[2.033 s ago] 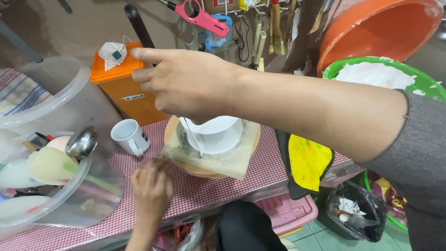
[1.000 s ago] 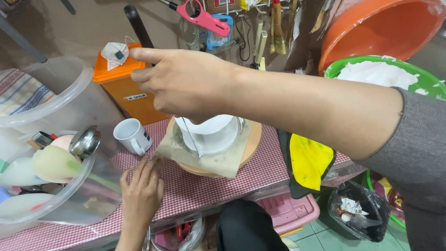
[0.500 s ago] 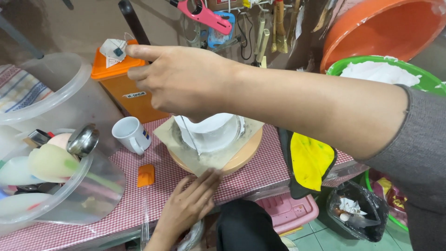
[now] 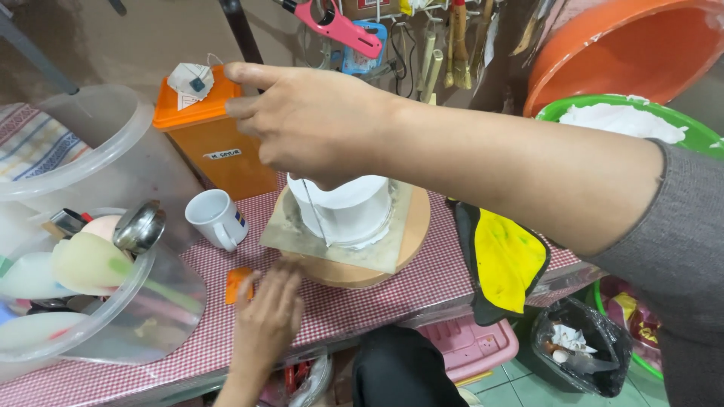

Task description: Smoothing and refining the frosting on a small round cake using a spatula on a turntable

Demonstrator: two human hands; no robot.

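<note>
My right hand (image 4: 317, 124) reaches in from the right in a grey sleeve and hovers over a white cake (image 4: 348, 212). It pinches a thin metal blade (image 4: 317, 215) that hangs straight down against the cake's front side. The cake sits on a square board (image 4: 290, 240), which rests on a round wooden turntable (image 4: 411, 226). My left hand (image 4: 264, 324) comes up from below with its fingers spread, their tips at the turntable's near left rim. A small orange piece (image 4: 237, 284) lies on the checked cloth beside that hand.
A white mug (image 4: 217, 218) and an orange lidded box (image 4: 204, 136) stand left of the cake. Clear tubs (image 4: 113, 316) with tools and a metal ladle (image 4: 139, 226) fill the left. A yellow-and-black cloth (image 4: 505, 260), a green bowl (image 4: 697, 136) of white cream and an orange basin (image 4: 626, 45) are at the right.
My left hand has moved right, from the cloth near the mug to the turntable's rim, uncovering the orange piece. The board and cake have turned. My right hand has stayed over the cake.
</note>
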